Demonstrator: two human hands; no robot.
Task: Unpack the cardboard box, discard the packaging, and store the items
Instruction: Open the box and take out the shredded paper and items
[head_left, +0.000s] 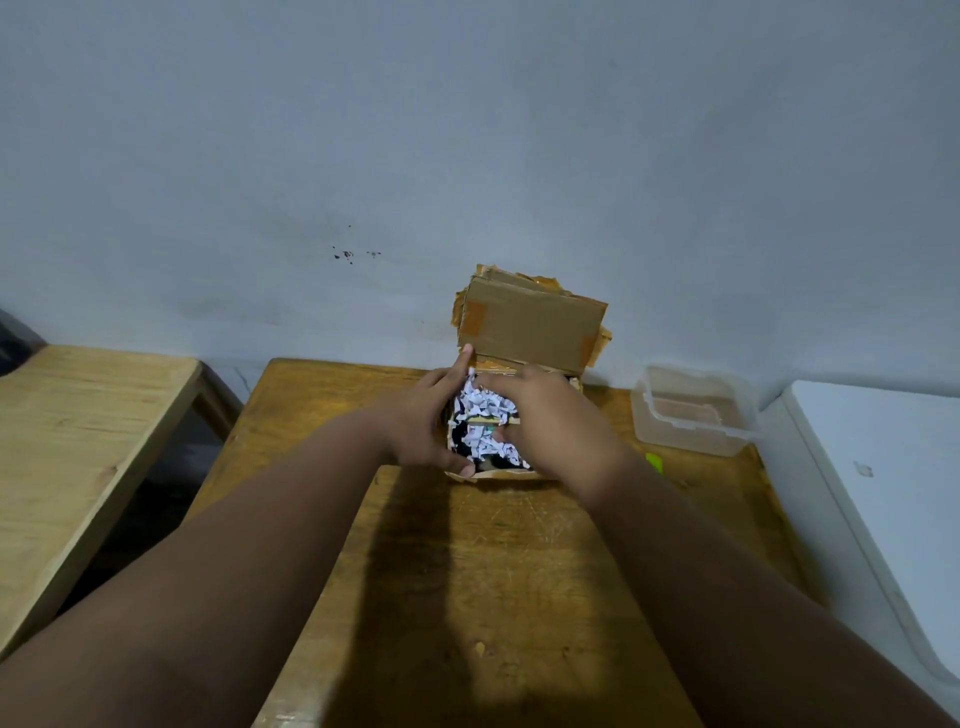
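A small cardboard box (530, 325) stands open at the far edge of the wooden table (493, 571), its taped flap raised against the wall. Inside lies white shredded paper (485, 410) over dark contents that I cannot make out. My left hand (421, 421) grips the box's left wall, index finger stretched up to the flap's hinge, thumb on the front corner. My right hand (550, 421) reaches over the box's right side, fingers curled down into the shredded paper.
A clear plastic container (693, 413) sits on the table to the right of the box, a small green object (654, 462) in front of it. A lighter wooden bench (78, 441) stands left; a white surface (893, 493) lies right.
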